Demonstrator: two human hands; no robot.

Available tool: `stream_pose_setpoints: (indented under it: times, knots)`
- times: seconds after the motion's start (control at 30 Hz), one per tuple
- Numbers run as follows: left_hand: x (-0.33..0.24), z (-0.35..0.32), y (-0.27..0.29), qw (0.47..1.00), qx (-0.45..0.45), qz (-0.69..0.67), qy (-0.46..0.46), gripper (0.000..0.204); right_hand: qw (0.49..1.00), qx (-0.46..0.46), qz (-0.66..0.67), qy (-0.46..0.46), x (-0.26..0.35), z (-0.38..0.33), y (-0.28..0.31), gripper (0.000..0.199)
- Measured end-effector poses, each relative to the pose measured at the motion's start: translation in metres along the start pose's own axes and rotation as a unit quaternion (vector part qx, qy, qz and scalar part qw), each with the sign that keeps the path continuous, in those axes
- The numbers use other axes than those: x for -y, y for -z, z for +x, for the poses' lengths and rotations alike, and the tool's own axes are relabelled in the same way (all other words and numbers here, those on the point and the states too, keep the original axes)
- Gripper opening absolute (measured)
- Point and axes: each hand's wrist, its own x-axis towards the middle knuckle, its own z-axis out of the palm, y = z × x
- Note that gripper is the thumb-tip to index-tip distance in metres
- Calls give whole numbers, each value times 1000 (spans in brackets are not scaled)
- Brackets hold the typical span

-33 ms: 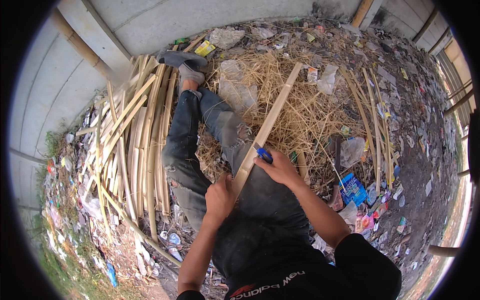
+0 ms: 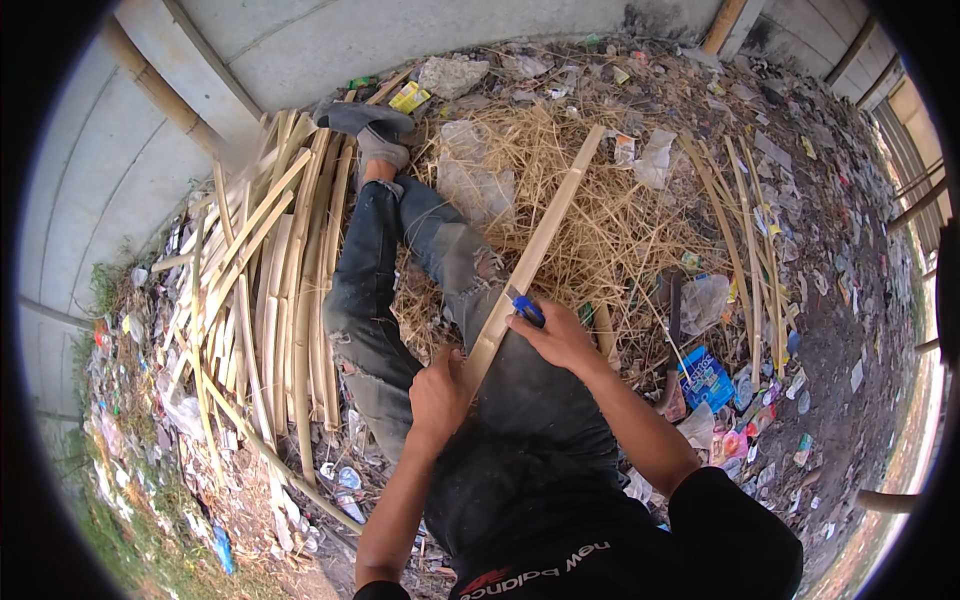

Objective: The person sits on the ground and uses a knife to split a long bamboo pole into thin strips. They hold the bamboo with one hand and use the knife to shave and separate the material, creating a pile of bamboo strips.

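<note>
A long, flat bamboo strip (image 2: pixel 545 232) slants across my thighs, its far end over the straw. My left hand (image 2: pixel 440 395) is closed on the near end of the strip, with the fingertips at its left edge. Pinched in my right hand (image 2: pixel 553 335) is a small blue utility knife (image 2: pixel 527 309), its thin grey tip against the strip's face. The right fingers rest at the strip's right edge, a little farther along than my left hand. My right palm hides part of the knife's handle.
Many split bamboo strips (image 2: pixel 300 270) lie piled left of my legs, with a few more (image 2: pixel 752 250) at the right. Straw-like shavings (image 2: pixel 590 220) cover the ground ahead. A dark long blade (image 2: pixel 675 310) lies right of my leg, near a blue packet (image 2: pixel 706 380). Concrete wall (image 2: pixel 400 45) stands behind.
</note>
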Motion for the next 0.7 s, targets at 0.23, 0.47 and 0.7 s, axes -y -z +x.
stream_pose_setpoints:
  times: [0.23, 0.47, 0.7]
  knots:
    - [-16, -3, 15, 998, 55, -9, -35, 55, 997, -19, 69, -19, -12, 4, -2, 53]
    - [-9, -5, 3, 996, 71, 6, -55, 58, 999, -31, -9, 17, -11, 5, 12, 51]
    - [-3, -4, 1, 995, 85, -3, -61, 52, 994, -24, -97, 54, 1, -1, 22, 55]
